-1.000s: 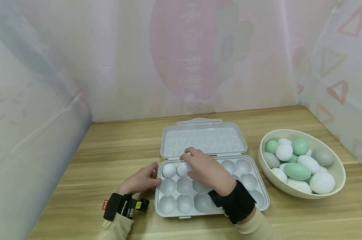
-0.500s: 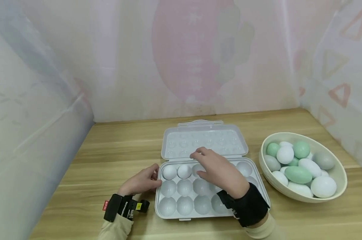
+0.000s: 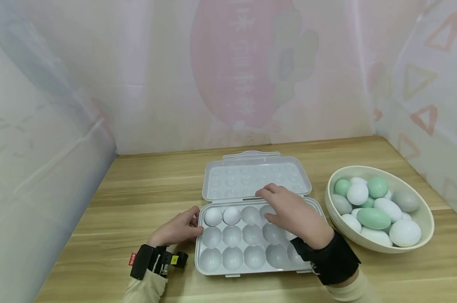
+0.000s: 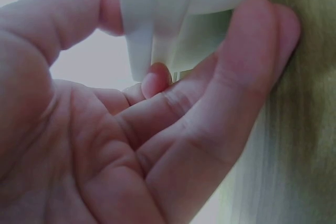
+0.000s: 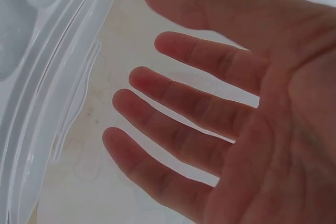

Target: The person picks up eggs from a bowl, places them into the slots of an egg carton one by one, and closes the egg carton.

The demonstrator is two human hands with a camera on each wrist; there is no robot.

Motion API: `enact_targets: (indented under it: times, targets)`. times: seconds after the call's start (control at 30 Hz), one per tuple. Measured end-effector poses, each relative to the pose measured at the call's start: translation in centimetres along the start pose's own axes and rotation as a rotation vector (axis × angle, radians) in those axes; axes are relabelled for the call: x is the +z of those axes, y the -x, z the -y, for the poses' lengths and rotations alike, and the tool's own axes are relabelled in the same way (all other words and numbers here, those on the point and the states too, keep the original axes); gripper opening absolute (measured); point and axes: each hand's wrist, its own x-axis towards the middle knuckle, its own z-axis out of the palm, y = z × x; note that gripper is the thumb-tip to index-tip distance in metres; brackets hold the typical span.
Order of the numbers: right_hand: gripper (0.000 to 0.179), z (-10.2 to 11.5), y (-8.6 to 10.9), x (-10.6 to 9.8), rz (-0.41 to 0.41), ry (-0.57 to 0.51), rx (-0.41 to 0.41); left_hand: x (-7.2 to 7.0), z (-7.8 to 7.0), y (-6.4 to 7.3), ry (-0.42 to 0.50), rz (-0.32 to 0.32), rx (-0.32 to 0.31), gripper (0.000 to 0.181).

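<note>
A white plastic egg box point(image 3: 232, 252) lies with its hinged lid point(image 3: 256, 179) laid back. Two white eggs point(image 3: 231, 216) sit in the back row's two leftmost cups. At the box's left side my left hand point(image 3: 177, 228) grips the rim; the left wrist view shows the thumb on one side of the rim point(image 4: 144, 19) and curled fingers point(image 4: 210, 108) on the other. Above the box's right half hovers my right hand point(image 3: 294, 210), empty. In the right wrist view its fingers point(image 5: 173, 98) are spread and nearly straight. That hand hides some right-hand cups.
A cream bowl point(image 3: 426, 235) stands right of the egg box, heaped with white, green and grey eggs point(image 3: 373, 218). The wooden table point(image 3: 149, 181) meets printed cloth walls point(image 3: 156, 84) at the back and both sides.
My right hand has come away from the second white egg, leaving it in its cup, and has moved right across the box. The left hand stays at the rim.
</note>
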Motion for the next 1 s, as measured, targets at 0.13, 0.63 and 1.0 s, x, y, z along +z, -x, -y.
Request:
enact_targets:
  times: [0.13, 0.63, 1.0]
  targets:
    - [0.045, -1.1, 1.1, -0.7, 0.002, 0.014, 0.021, 0.0, 0.0, -0.2, 0.008, 0.002, -0.002, 0.022]
    - [0.049, -4.3, 4.0, -2.7, 0.027, 0.104, 0.143, -0.1, -0.1, -0.2, 0.008, 0.000, -0.012, 0.021]
    - [0.049, -5.6, 4.8, -3.5, 0.044, 0.125, 0.145, -0.3, 0.0, 0.0, -0.059, -0.023, 0.006, 0.021]
